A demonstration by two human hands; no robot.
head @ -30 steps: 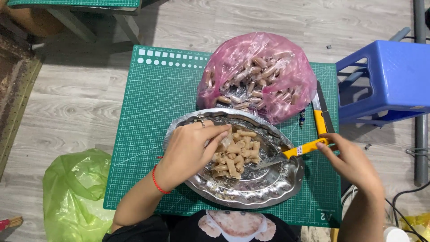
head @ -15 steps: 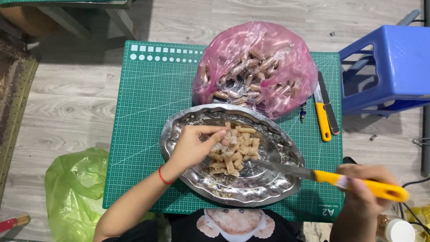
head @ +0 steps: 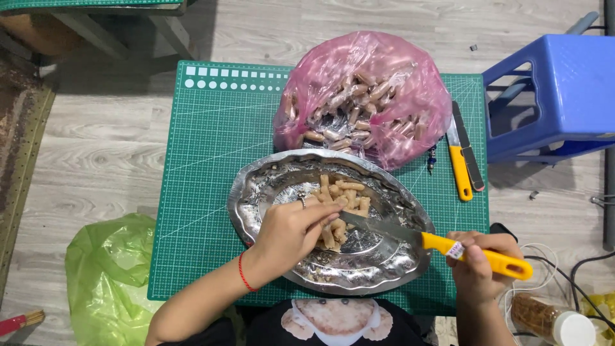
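1. Since half a second ago, the right hand (head: pixel 482 264) has drawn its yellow-handled knife (head: pixel 442 245) back inward; I see the blade now lying over the silver tray (head: pixel 384 269).
2. Left hand (head: pixel 291 227): grip pinched on one tan piece from the heap of cut pieces (head: pixel 343 195), just beside the blade.
3. Right hand: grip wrapped around the knife handle.
4. Behind the tray, on the green cutting mat (head: pixel 205 166): pink bag (head: pixel 365 96) of pieces.

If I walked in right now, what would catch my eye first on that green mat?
Probably the shiny oval metal tray at the mat's near edge, where the left hand pinches a small tan piece from a pile while the right hand holds a yellow-handled knife with its blade over the tray. Just behind sits a bulging pink plastic bag full of similar pieces.
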